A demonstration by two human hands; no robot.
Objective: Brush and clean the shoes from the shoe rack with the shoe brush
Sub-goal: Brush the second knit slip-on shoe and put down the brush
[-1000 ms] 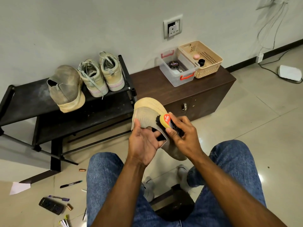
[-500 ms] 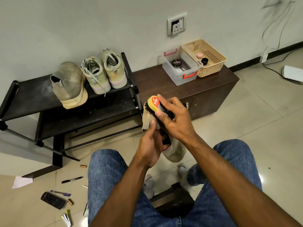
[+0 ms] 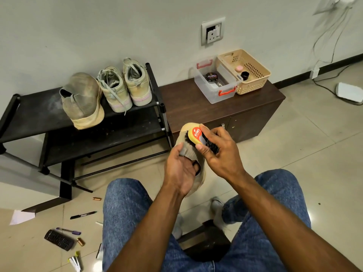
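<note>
From the head camera, the left hand [image 3: 181, 171] grips a tan shoe [image 3: 186, 156] held in the air above the person's knees, fingers curled round its grey upper with the sole end pointing away. The right hand [image 3: 218, 152] holds the shoe brush [image 3: 198, 137], thumb and fingers pinching its yellow back with the red label; the black bristles lie against the shoe near the sole end.

On the top shelf of the black shoe rack [image 3: 29, 112], a grey slip-on shoe [image 3: 83, 99] stands near the shelf's middle, and a pair of pale lace-up sneakers [image 3: 125, 85] sits at the right end, just beside it.

Right of the rack is a low brown cabinet [image 3: 196, 107]. Along its back edge stand a clear plastic box [image 3: 214, 83] with red handles, a round black tin inside, and touching it a beige basket [image 3: 249, 75] at the right corner.

On the floor [image 3: 294, 134] at lower left lie pens, a black remote [image 3: 59, 240] and small batteries.
</note>
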